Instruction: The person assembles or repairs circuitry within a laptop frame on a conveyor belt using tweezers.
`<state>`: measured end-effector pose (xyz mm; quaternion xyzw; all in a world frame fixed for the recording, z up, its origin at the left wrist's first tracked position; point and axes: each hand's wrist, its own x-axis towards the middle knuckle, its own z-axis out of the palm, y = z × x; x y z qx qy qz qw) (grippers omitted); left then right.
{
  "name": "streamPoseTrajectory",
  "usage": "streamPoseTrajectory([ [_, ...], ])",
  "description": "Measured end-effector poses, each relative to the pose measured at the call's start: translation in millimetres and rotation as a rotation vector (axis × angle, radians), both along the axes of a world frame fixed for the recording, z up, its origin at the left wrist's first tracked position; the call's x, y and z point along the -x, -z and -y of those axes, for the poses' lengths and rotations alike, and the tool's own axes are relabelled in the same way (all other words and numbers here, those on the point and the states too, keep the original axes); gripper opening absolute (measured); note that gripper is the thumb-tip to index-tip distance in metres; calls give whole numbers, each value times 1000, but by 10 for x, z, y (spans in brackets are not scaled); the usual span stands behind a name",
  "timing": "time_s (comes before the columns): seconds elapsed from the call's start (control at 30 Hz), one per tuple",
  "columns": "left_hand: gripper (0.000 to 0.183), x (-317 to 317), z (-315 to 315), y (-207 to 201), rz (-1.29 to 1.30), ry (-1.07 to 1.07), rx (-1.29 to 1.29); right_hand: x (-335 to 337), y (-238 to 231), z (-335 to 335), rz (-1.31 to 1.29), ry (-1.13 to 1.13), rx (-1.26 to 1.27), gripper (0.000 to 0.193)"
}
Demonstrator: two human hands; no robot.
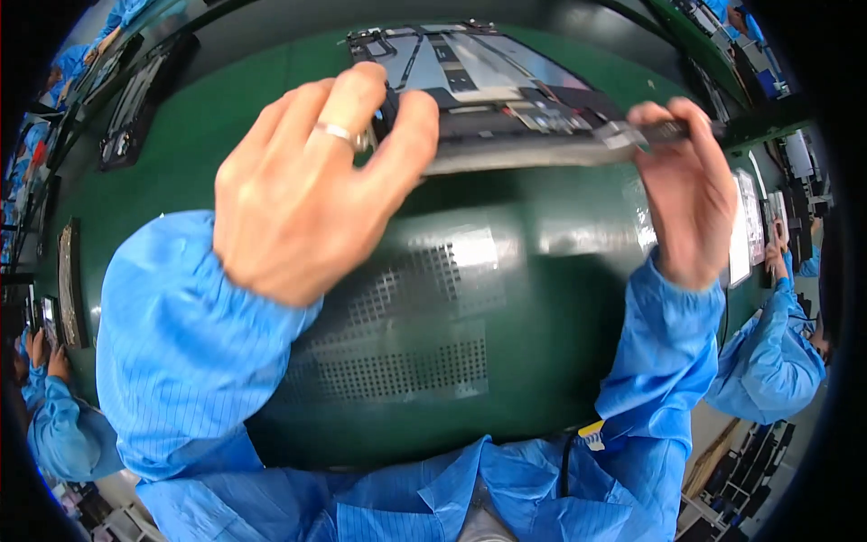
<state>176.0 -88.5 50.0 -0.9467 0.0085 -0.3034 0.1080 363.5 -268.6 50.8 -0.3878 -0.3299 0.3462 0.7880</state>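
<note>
A worker in blue sleeves (194, 334) steadies an opened panel (474, 68), its inner parts exposed, at the far side of a green desk (551, 352). The step in hand appears to be handling the panel by its near edge, which looks raised off the surface, though motion blur makes that hard to confirm.

The right hand (688, 185) has its fingers and thumb closed about the panel's near right corner. The left hand (302, 194), a ring (334, 132) on one finger, is at the near left corner, thumb and forefinger parted; blur hides whether that grip is firm or merely touching.

The panel sits beyond both hands, its near edge spanning the gap between them, its body stretching away from the wearer. The next move, by all appearances, calls for keeping the two corners level and the fingers clear of the exposed parts.

Nearer the wearer, dotted patches (402, 366) mark the desk; a dark unit (140, 108) lies apart at far left.
</note>
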Motion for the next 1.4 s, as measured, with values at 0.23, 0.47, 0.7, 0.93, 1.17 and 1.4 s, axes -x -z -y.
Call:
streamPoseTrajectory([
  [0.23, 21, 154, 197, 349, 83, 194, 36, 369, 48, 361, 187, 292, 331, 19],
  [0.47, 48, 131, 239, 298, 55, 147, 45, 229, -32, 708, 182, 380, -56, 22],
  [0.7, 67, 17, 351, 813, -61, 138, 120, 620, 331, 460, 945, 224, 489, 11],
  [0.93, 63, -87, 292, 862, -68, 166, 245, 687, 330, 363, 859, 196, 656, 15],
  [1.17, 59, -79, 318, 828, -105, 169, 270, 847, 461, 195, 422, 255, 744, 12],
  [1.4, 53, -63, 372, 711, -132, 162, 253, 787, 624, 230, 307, 308, 558, 9],
])
